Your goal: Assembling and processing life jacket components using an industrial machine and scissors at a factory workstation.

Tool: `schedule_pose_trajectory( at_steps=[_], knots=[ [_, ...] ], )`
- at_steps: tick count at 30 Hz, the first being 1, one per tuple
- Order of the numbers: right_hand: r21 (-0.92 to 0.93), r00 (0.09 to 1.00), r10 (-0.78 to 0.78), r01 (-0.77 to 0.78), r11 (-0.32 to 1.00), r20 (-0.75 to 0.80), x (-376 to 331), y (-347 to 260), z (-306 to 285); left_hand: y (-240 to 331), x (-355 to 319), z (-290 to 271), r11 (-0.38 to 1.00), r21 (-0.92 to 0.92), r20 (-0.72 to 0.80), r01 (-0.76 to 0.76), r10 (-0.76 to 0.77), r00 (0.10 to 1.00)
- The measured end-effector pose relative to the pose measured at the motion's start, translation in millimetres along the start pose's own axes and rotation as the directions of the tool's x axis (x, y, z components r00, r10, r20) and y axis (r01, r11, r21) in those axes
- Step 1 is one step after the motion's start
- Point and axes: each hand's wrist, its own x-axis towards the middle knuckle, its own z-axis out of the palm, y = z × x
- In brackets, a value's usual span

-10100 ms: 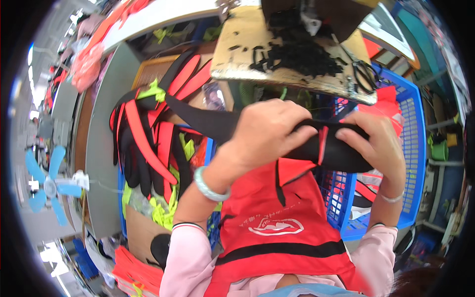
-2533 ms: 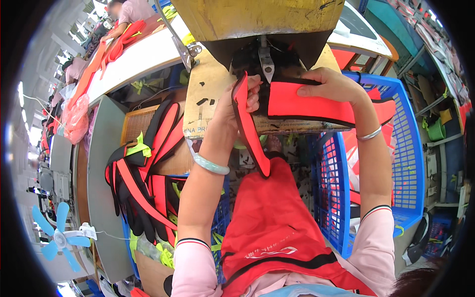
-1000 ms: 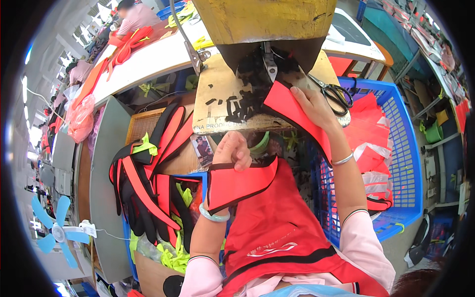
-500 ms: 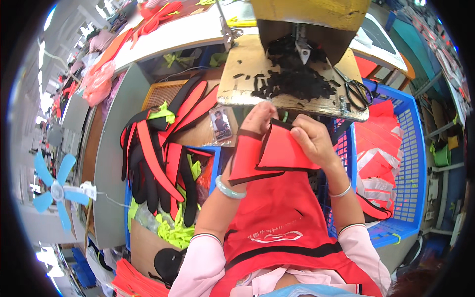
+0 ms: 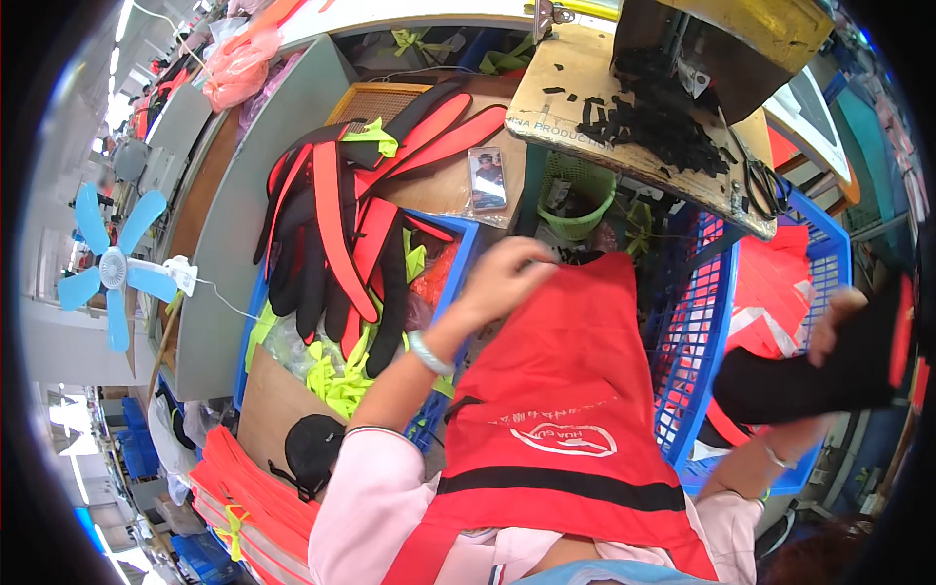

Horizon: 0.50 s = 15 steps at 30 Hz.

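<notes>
My right hand (image 5: 832, 320) is out to the right, closed on a black fabric piece with a red-orange edge (image 5: 829, 385). The piece hangs at the outer side of the blue plastic basket (image 5: 717, 336), partly covering it. My left hand (image 5: 507, 281) is above my left thigh beside the red apron (image 5: 575, 361). Its fingers are loosely bent and apart, with nothing visible in them. Inside the basket lie red-orange fabric pieces with pale reflective strips (image 5: 775, 283).
Ahead stands a sewing machine (image 5: 721, 49), its worn bed (image 5: 551, 102) strewn with black scraps (image 5: 653, 127) and holding scissors (image 5: 760, 185). A green bin (image 5: 575, 222) sits beneath. To the left are red-black strips (image 5: 341, 234), yellow-green ties (image 5: 341, 380) and a fan (image 5: 114, 265).
The fabric piece that both hands held before me is now far right in my right hand. My left hand has let go and dropped lower. The view has shifted.
</notes>
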Motion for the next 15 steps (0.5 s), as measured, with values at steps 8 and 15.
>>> schedule_pose_trajectory(
  at_steps=[8,15],
  knots=[
    [-0.631,0.662,-0.185,-0.536,0.561,-0.727,-111,132,-88,-237,-158,-229,0.620,0.091,-0.882,0.779,-0.312,0.352],
    [-0.713,0.719,0.096,-0.695,0.087,-0.689,-184,240,-122,-248,-115,-239,0.553,0.086,-0.849,0.829,-0.394,0.351]
  ],
)
